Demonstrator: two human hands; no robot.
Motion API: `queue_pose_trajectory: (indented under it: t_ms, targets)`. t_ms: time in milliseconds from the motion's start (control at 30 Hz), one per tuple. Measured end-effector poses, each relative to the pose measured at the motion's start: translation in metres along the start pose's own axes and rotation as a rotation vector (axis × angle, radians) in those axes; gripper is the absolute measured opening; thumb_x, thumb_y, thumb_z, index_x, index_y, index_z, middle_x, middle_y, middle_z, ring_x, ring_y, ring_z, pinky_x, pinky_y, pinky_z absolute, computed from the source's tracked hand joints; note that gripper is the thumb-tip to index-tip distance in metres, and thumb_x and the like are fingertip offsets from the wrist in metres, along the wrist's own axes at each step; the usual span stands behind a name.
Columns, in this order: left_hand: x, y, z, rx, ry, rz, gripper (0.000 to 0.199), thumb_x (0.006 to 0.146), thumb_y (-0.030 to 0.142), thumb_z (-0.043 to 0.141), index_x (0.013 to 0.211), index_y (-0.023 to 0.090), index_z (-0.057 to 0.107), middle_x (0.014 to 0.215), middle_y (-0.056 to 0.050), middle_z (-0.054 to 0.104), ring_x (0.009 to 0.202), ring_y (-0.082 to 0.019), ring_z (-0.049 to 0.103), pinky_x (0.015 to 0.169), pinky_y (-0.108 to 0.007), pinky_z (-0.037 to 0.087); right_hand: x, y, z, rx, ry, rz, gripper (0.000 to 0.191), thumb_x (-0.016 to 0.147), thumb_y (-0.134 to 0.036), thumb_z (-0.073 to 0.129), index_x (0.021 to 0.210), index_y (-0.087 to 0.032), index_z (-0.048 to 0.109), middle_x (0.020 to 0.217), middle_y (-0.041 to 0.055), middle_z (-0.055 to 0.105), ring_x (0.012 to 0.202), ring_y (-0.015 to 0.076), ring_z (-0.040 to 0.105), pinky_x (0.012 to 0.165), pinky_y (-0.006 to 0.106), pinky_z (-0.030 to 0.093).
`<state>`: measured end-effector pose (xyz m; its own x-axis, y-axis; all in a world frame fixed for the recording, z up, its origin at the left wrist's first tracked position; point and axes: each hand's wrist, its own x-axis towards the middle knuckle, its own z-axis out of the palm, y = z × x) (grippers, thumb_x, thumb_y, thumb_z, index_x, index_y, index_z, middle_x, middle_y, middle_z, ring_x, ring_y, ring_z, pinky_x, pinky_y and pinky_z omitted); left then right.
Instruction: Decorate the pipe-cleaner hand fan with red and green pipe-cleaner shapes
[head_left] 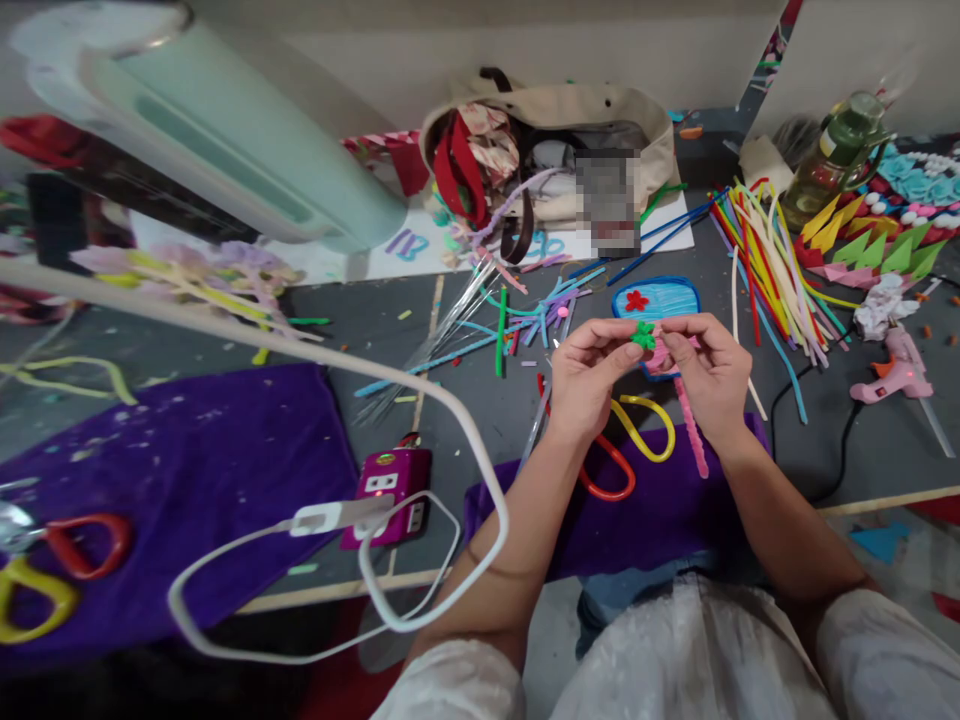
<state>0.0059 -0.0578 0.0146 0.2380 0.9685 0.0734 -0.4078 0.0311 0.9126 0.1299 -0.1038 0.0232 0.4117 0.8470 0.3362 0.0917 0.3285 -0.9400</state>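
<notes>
A small green pipe-cleaner flower (643, 335) is pinched between thumb and forefinger of my left hand (589, 380). My right hand (709, 370) is closed too, its fingertips at the flower's right edge. Behind and beneath my hands lies a light blue pipe-cleaner panel (679, 300) with a dark blue border and a red flower (637, 300) on it. Pink fuzzy coils show between my hands, partly covered by my fingers. A pink pipe-cleaner strip (691, 430) extends below my right hand. Scissors with red and yellow handles (652, 440) lie under my wrists, blades mostly hidden.
Pipe cleaners (780, 270) are bundled at right, near a pink glue gun (896, 370) with a black cord. Cut pieces and thin wires (450, 320) lie left of my hands. A purple power strip (386, 495) and looping white cable (480, 470) are beside my left arm.
</notes>
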Motion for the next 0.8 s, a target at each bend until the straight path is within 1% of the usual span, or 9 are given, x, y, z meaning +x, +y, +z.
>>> queue_pose_trajectory:
  t_ms: [67, 200, 300, 400, 500, 567, 667, 800]
  targets:
    - [0.0002, -0.0001, 0.0003, -0.019, 0.006, -0.008, 0.025, 0.065, 0.03, 0.087, 0.083, 0.02, 0.073, 0.084, -0.001, 0.074, 0.071, -0.013, 0.068, 0.071, -0.026, 0.058, 0.0008, -0.0006, -0.0015, -0.01, -0.006, -0.01, 0.008, 0.088, -0.033, 0.067, 0.09, -0.025, 0.069, 0.086, -0.0004, 0.066, 0.065, 0.012, 0.063, 0.06, 0.028, 0.056]
    - [-0.0001, 0.0012, 0.0012, -0.036, 0.003, 0.029, 0.022, 0.066, 0.026, 0.087, 0.081, 0.019, 0.073, 0.085, -0.001, 0.073, 0.074, -0.012, 0.068, 0.07, -0.024, 0.058, 0.0019, 0.0004, -0.0057, -0.056, -0.082, -0.067, 0.013, 0.086, -0.033, 0.07, 0.097, -0.026, 0.071, 0.093, 0.0024, 0.068, 0.086, 0.0175, 0.066, 0.071, 0.032, 0.059]
    - [-0.0008, 0.0023, 0.0012, -0.004, -0.013, 0.071, 0.02, 0.066, 0.024, 0.086, 0.081, 0.018, 0.074, 0.086, -0.001, 0.072, 0.075, -0.012, 0.067, 0.069, -0.023, 0.057, 0.0029, 0.0011, -0.0073, -0.058, -0.112, -0.079, 0.017, 0.084, -0.033, 0.071, 0.1, -0.027, 0.072, 0.096, 0.0027, 0.069, 0.09, 0.0185, 0.066, 0.076, 0.034, 0.06]
    - [-0.0012, 0.0027, 0.0005, 0.048, -0.02, 0.096, 0.019, 0.067, 0.024, 0.085, 0.081, 0.018, 0.073, 0.087, -0.002, 0.072, 0.075, -0.012, 0.067, 0.071, -0.024, 0.057, 0.004, 0.0004, -0.0071, -0.029, -0.118, -0.04, 0.015, 0.085, -0.035, 0.07, 0.097, -0.027, 0.072, 0.094, 0.0023, 0.068, 0.086, 0.0176, 0.066, 0.072, 0.033, 0.06]
    - [-0.0015, 0.0025, -0.0004, 0.095, -0.026, 0.125, 0.019, 0.068, 0.026, 0.085, 0.082, 0.019, 0.073, 0.087, -0.003, 0.072, 0.077, -0.013, 0.068, 0.073, -0.025, 0.057, 0.0051, -0.0019, -0.0066, 0.01, -0.139, 0.036, 0.017, 0.083, -0.039, 0.072, 0.094, -0.026, 0.071, 0.091, 0.001, 0.068, 0.074, 0.0147, 0.065, 0.063, 0.03, 0.059]
    - [-0.0019, 0.0021, -0.0007, 0.119, -0.034, 0.145, 0.019, 0.069, 0.026, 0.085, 0.083, 0.019, 0.073, 0.087, -0.002, 0.072, 0.078, -0.013, 0.068, 0.073, -0.025, 0.057, 0.0057, -0.0035, -0.0066, 0.055, -0.153, 0.084, 0.018, 0.083, -0.04, 0.072, 0.091, -0.025, 0.07, 0.089, -0.0001, 0.068, 0.068, 0.0127, 0.063, 0.061, 0.029, 0.058]
    - [-0.0027, 0.0017, -0.0005, 0.143, -0.036, 0.151, 0.022, 0.068, 0.025, 0.085, 0.085, 0.019, 0.073, 0.084, -0.002, 0.072, 0.076, -0.013, 0.068, 0.073, -0.025, 0.056, 0.0063, -0.005, -0.0067, 0.097, -0.165, 0.131, 0.018, 0.082, -0.039, 0.073, 0.089, -0.024, 0.069, 0.086, -0.0008, 0.069, 0.065, 0.0114, 0.063, 0.061, 0.028, 0.058]
    - [-0.0031, 0.0026, 0.0001, 0.164, -0.035, 0.156, 0.029, 0.067, 0.024, 0.086, 0.092, 0.019, 0.072, 0.082, -0.001, 0.073, 0.074, -0.012, 0.068, 0.073, -0.024, 0.056, 0.0059, -0.0038, -0.0064, 0.114, -0.166, 0.14, 0.018, 0.082, -0.039, 0.073, 0.088, -0.023, 0.068, 0.086, -0.0008, 0.068, 0.065, 0.0111, 0.063, 0.059, 0.027, 0.057]
